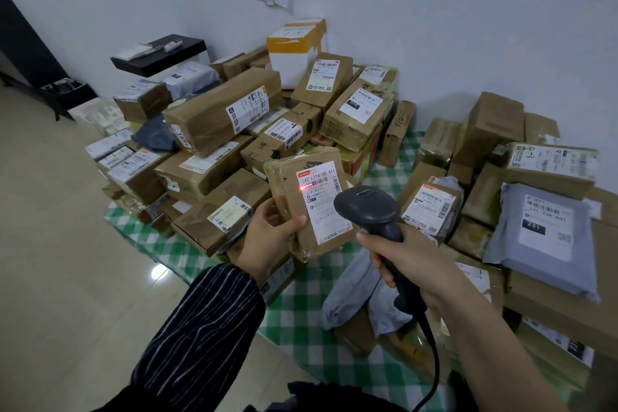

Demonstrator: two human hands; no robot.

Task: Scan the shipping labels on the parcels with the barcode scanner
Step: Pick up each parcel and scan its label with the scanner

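Mid-scan: the left hand (267, 235) grips a flat parcel (290, 192) held up near centre, the right hand (413, 259) clenches the scanner (368, 207), its red dot (303, 188) on the label (323, 204), while other parcels (217, 117) lie heaped left and right, and which are already scanned cannot be told.

A: How is the light sitting around the scanner (368, 207)?
B: Soft and even; it is coming from above. Left of the scanner, the floor (67, 244) is throwing back a white glare spot (159, 273).
A: Any shadows?
B: A faint one is lying on the wall (444, 104) beyond the scanner. A red dot (303, 188) is glowing on the parcel (287, 177) just left of it. Straight lines are bending at the edges; far labels (322, 75) are blurring.
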